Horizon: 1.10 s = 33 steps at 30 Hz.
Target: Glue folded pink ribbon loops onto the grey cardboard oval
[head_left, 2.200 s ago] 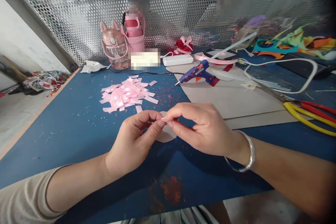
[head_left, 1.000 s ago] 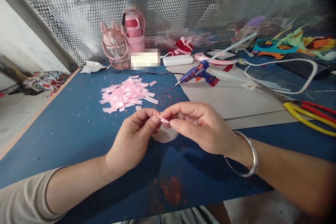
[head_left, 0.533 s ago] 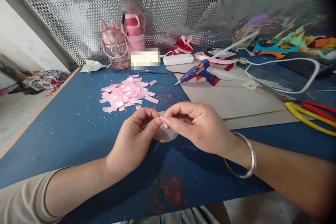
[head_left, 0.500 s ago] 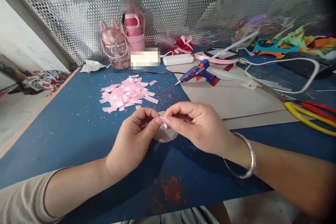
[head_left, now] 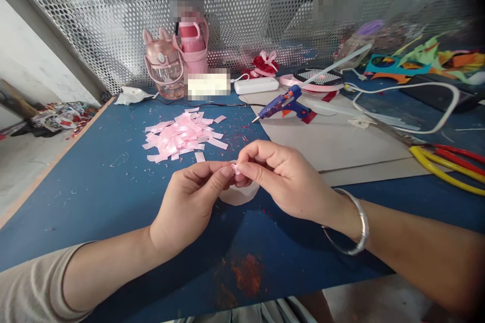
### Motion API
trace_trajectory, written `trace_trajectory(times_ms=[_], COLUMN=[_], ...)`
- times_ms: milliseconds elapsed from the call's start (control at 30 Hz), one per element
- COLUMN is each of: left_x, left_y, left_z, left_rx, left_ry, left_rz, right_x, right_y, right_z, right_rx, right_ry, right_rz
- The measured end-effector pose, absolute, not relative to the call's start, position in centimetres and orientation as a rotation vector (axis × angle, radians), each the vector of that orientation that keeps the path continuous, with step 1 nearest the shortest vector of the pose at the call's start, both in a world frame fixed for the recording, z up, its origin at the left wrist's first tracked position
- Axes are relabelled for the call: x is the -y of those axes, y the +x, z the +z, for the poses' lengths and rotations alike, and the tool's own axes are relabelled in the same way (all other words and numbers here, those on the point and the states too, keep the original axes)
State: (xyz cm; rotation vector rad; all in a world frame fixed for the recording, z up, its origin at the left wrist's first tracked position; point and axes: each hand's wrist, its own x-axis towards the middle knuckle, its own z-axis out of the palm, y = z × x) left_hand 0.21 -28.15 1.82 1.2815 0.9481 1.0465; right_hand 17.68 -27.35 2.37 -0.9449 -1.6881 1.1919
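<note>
Between the fingertips of both hands is a small folded piece of pink ribbon (head_left: pixel 235 168). My left hand (head_left: pixel 193 202) pinches it from the left with thumb and forefinger. From the right, my right hand (head_left: pixel 284 179), with a silver bangle on the wrist, pinches the same piece. Most of the ribbon is hidden by the fingers. Below the fingertips a pale round disc (head_left: pixel 239 196) lies on the blue table (head_left: pixel 125 207), its far part covered by the hands. Beyond the left hand is a loose pile of cut pink ribbon pieces (head_left: pixel 182 136).
A blue glue gun (head_left: pixel 282 103) with a glue stick rests at the edge of grey cardboard (head_left: pixel 333 146). Yellow-and-red-handled scissors (head_left: pixel 447 161) lie at right. Behind stand a clear bottle (head_left: pixel 166 68), a pink bottle (head_left: pixel 193 50) and a white power strip (head_left: pixel 255 85).
The ribbon piece, whose end hung down below the fingertips, is now folded up tighter between them. My right fingers have rolled over slightly and both hands stay above the disc.
</note>
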Motion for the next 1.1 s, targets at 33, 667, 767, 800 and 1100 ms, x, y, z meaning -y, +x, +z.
trace_trajectory(times_ms=[33, 667, 767, 800, 1100], left_x=[28.2, 27.7, 27.2, 27.1, 26.9], left_y=[0.2, -0.8, -0.9, -1.0, -0.9], left_z=[1.8, 1.9, 1.6, 1.4, 1.3], left_rx=[-0.941, -0.860, -0.736, -0.713, -0.817], left_ry=[1.268, 1.254, 1.188, 1.170, 1.246], left_rz=[1.040, 0.924, 0.880, 0.865, 0.860], right_x=[27.3, 26.8, 26.7, 26.6, 26.7], right_y=[17.7, 18.6, 18.7, 18.7, 18.2], right_z=[2.4, 3.5, 3.6, 3.5, 2.8], right_rx=[1.677, 1.598, 1.568, 1.561, 1.602], right_ry=[-0.942, -0.858, -0.821, -0.816, -0.950], right_rz=[1.226, 1.532, 1.550, 1.544, 1.476])
